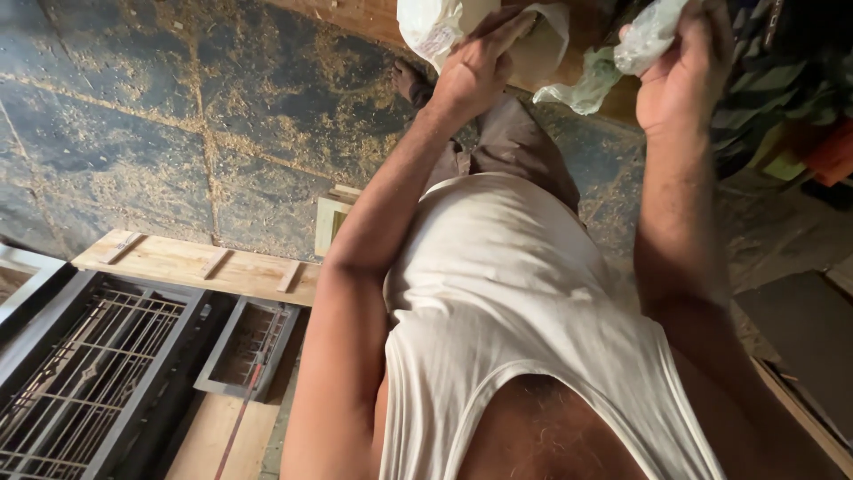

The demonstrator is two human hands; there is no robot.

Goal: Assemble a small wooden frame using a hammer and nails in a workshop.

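Observation:
My left hand (475, 67) is raised at the top centre with its fingers laid on a white plastic-wrapped bundle (435, 27) that sits on a wooden surface. My right hand (680, 71) at the top right is closed around a crumpled clear plastic bag (649, 36). A pale green piece of plastic (582, 84) hangs below the bag. Both arms reach forward over my white vest and brown trousers.
A dark stone floor (178, 89) strewn with sawdust fills the left side. A light wooden board (195, 265) with short battens lies on it. Dark metal grille frames (98, 373) lean at the lower left. Striped cloth and an orange thing (831, 147) crowd the top right.

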